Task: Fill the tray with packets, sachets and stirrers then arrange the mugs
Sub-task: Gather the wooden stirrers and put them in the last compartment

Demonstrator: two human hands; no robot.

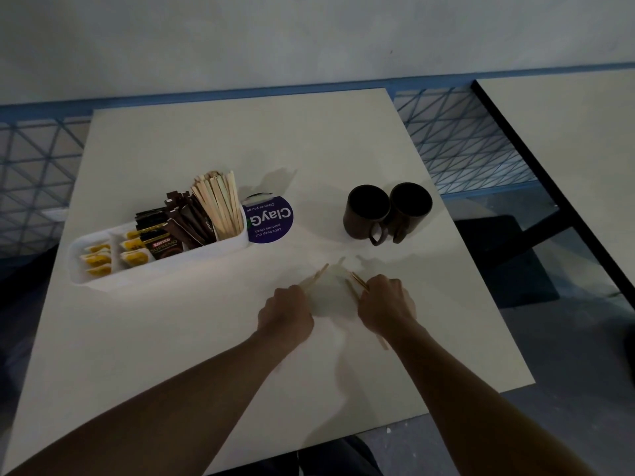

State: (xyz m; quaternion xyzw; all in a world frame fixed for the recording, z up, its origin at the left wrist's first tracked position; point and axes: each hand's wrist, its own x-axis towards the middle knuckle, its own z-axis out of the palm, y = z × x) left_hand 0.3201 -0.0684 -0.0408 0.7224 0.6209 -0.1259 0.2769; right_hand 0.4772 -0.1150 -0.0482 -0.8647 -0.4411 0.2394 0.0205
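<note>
**A:** What do the hands hold?

**B:** The left hand [285, 314] is curled into a fist low over the desk [171, 355]. It grips a few wooden stirrers [314, 278], and their ends point away to the far side. The right hand [385, 307] is closed around a second bunch of stirrers [359, 282], and one end comes out under the wrist. The two hands are near each other but apart.

**A:** And the tray?

**B:** The white tray [89, 281] lies at the left of the desk, well apart from both hands. Its right end holds an upright bundle of stirrers [220, 204]. Next to this stand brown sachets [190, 219], then dark coffee packets [159, 243]. The left part has yellow packets [98, 259].

**A:** Where are the mugs?

**B:** Two dark mugs [364, 221] stand side by side and touching at the right, beyond the right hand. Their handles point toward the person. A round purple sign [271, 219] is just beside the tray's right end.
</note>
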